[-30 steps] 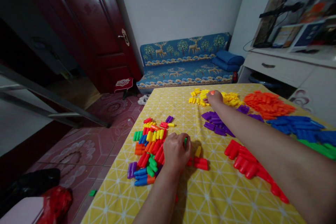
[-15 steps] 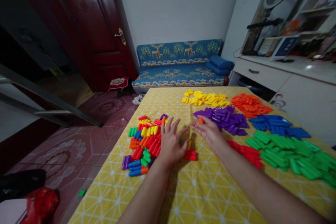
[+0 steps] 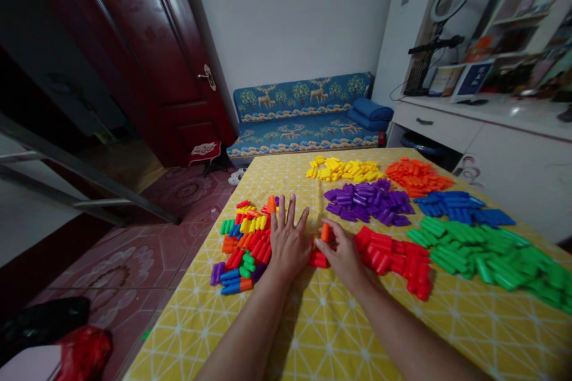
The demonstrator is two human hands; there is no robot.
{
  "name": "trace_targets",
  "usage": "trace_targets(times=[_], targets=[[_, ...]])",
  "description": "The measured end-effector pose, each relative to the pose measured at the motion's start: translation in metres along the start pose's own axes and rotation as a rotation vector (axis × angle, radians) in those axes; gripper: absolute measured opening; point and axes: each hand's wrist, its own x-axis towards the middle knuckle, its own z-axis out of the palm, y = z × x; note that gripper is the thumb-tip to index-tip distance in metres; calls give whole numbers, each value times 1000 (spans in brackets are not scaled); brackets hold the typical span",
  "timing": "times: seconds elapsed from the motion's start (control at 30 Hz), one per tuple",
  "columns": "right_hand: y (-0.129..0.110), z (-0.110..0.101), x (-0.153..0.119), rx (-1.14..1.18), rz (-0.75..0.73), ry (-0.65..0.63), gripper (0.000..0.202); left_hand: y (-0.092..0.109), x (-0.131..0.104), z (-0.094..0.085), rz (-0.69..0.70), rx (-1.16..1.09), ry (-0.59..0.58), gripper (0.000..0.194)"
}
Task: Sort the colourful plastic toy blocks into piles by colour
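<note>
My left hand (image 3: 289, 241) lies with fingers spread over the right side of a mixed-colour pile of plastic pieces (image 3: 257, 242). An orange piece (image 3: 271, 204) shows beside its index finger. Between thumb and fingers, my right hand (image 3: 342, 250) pinches another orange piece (image 3: 325, 232). Red pieces (image 3: 318, 259) lie on the cloth between the two hands. To the right of my right hand is a red pile (image 3: 395, 256), with a purple pile (image 3: 369, 201) behind it.
Yellow (image 3: 344, 169), orange (image 3: 417, 177), blue (image 3: 460, 209) and green (image 3: 496, 259) piles are on the right part of the table (image 3: 357, 333). A patterned sofa (image 3: 304, 110) stands beyond; a white cabinet (image 3: 513, 161) is at the right.
My right hand has moved left and nearer to me with the orange piece, uncovering more of the red pile. My left hand has its fingers straighter. The view has shifted slightly.
</note>
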Motion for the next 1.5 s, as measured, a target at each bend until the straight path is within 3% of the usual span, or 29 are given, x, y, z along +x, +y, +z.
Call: trace_targets(times=[0.2, 0.33, 0.47, 0.57, 0.67, 0.77, 0.93, 1.07, 1.33, 1.5], targets=[[2, 1, 1, -40, -29, -7, 49, -3, 2, 1, -42, -151, 143, 53], [-4, 3, 2, -122, -134, 14, 45, -8, 4, 0, -66, -648, 281, 37], [-12, 1, 0, -185, -220, -2, 41, -16, 6, 2, -261, -1236, 212, 31], [-18, -2, -1, -169, -287, -25, 40, -19, 7, 3, -342, -1471, 141, 34], [-23, -1, -3, -138, -352, -50, 33, -17, 7, 2, -332, -1525, 72, 34], [-26, 1, -6, -90, -313, -18, 26, -16, 6, 1, -320, -1516, 48, 34], [-25, -1, -4, 217, -75, 120, 31, -18, 7, -1, -359, -1354, 165, 30], [-25, -7, 1, 311, -33, 240, 27, -18, 7, 0, -367, -1305, 220, 30], [-29, -7, 2, 324, -25, 202, 27, -20, 9, -2, -418, -1643, 105, 41], [-28, -6, 3, 315, -19, 192, 27, -20, 10, -4, -410, -1731, 14, 47]])
